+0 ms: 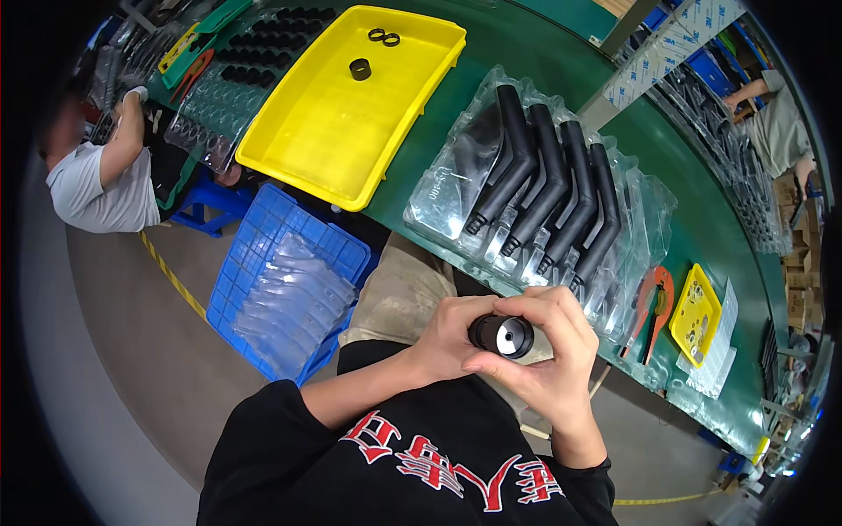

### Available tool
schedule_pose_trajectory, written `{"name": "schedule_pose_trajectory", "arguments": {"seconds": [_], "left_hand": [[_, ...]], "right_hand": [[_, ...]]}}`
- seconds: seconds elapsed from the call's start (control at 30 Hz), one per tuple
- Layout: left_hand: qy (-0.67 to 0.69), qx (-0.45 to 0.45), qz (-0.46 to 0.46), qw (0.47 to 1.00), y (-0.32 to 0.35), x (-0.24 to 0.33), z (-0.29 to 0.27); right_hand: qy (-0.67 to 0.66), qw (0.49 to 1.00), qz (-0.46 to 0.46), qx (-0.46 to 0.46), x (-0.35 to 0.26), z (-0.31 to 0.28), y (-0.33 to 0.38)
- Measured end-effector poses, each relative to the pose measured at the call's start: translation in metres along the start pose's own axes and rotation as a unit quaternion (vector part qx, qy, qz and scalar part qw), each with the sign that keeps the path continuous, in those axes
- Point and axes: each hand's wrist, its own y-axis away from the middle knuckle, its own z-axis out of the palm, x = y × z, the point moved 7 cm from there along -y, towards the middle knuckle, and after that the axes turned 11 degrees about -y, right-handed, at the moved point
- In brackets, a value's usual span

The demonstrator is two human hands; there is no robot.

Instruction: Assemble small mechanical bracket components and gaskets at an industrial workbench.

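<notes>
Close to my body, just off the bench edge, a short black cylinder (502, 336) points its round end up, showing a pale inner disc with a dark centre hole. My left hand (449, 337) is closed around its left side. Curled fingers and thumb of my right hand (554, 351) grip the rim from the right. The cylinder's lower part is hidden by my hands. Beyond them, several bent black tubes (545, 175) with ribbed ends lie side by side in a clear plastic tray (434, 197).
A large yellow tray (316, 131) holds a few black rings (360, 69). Below it, a blue crate (254, 228) carries clear plastic trays (294, 302). Orange-handled cutters (660, 302) and a small yellow tray (695, 320) lie at right. One person (105, 180) works at left, another (776, 123) at far right.
</notes>
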Motion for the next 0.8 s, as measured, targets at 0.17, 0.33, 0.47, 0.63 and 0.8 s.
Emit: {"name": "schedule_pose_trajectory", "arguments": {"seconds": [0.17, 0.33, 0.47, 0.63, 0.8], "left_hand": [[0.007, -0.016, -0.003, 1.0, 0.001, -0.005, 0.001], [0.016, -0.034, -0.011, 0.999, 0.002, -0.006, 0.001], [0.024, -0.051, 0.0, 0.998, 0.003, -0.007, 0.003], [0.107, -0.033, -0.064, 0.992, 0.007, -0.009, 0.011], [-0.091, 0.015, -0.079, 0.993, 0.011, -0.01, 0.001]], "right_hand": [[-0.003, 1.0, -0.012, -0.001, 0.002, -0.003, 0.003], [-0.065, 0.996, 0.01, -0.054, 0.003, -0.002, 0.002], [-0.055, 0.995, 0.011, -0.081, 0.002, -0.003, 0.004], [-0.058, 0.995, 0.012, -0.082, 0.01, -0.003, 0.006], [-0.074, 0.997, -0.012, -0.027, 0.01, -0.043, 0.026]]}}
